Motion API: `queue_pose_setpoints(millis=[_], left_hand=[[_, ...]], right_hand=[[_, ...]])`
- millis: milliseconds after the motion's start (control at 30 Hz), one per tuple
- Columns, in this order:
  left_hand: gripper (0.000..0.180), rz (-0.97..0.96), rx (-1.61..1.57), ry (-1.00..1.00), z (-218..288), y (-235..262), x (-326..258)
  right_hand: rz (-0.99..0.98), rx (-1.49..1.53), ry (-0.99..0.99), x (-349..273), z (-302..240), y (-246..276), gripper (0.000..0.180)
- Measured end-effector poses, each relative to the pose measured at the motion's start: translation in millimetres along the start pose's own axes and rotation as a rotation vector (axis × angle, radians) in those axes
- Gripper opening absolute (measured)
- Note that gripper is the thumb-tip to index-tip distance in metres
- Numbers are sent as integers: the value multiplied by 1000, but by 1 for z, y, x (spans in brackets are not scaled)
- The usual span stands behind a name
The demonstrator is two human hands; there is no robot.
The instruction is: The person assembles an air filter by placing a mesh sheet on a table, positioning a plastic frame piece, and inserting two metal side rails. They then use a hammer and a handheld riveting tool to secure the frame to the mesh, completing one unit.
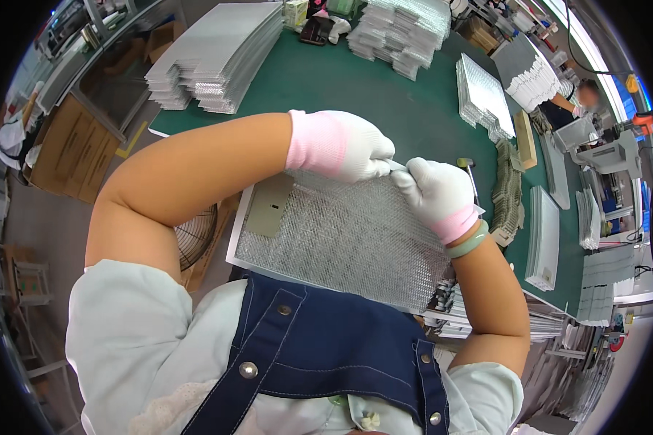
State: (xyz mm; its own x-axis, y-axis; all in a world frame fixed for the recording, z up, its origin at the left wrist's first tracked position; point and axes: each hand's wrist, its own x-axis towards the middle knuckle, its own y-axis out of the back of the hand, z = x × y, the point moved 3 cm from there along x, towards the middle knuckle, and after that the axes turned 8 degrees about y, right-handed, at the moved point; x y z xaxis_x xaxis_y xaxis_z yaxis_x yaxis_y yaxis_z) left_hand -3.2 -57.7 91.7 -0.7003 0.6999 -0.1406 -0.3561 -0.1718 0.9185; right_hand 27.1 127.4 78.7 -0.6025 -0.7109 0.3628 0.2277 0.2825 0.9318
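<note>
Both hands wear white gloves with pink cuffs and meet above a silver, quilted-looking foil sheet. My left hand is closed, its fingertips pinching one end of a small pale strip. My right hand is closed too and pinches the strip's other end. Most of the strip is hidden by the fingers, so its exact kind does not show. A flat grey-beige piece with a small dark slot lies on the sheet's left part, below my left wrist.
On the green table stand a stack of notched white-grey panels at the far left and a foil stack at the back. To the right lie a tool with a yellow-green head, grey-beige pieces and white panels. Another person works at far right.
</note>
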Motion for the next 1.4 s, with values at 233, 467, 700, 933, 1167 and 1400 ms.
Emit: queue_pose_setpoints(millis=[233, 467, 700, 933, 1167, 1400], left_hand=[[25, 191, 66, -63, -5, -10, -4], [25, 178, 88, -42, -4, -9, -4], [26, 230, 133, -102, -2, -8, -4], [25, 226, 144, -39, -1, -5, -11], [24, 243, 124, -90, 3, -3, -16], [21, 304, 138, -124, 2, -3, -23]], right_hand=[[5, -96, -16, 1, -1, 4, 40], [54, -121, 20, 4, -2, 9, 37], [61, -230, 180, 13, -5, 13, 32], [-50, 113, -41, 13, -1, 9, 29], [-143, 238, -144, 2, -2, 19, 30], [40, -7, 25, -4, -10, 27, 30]])
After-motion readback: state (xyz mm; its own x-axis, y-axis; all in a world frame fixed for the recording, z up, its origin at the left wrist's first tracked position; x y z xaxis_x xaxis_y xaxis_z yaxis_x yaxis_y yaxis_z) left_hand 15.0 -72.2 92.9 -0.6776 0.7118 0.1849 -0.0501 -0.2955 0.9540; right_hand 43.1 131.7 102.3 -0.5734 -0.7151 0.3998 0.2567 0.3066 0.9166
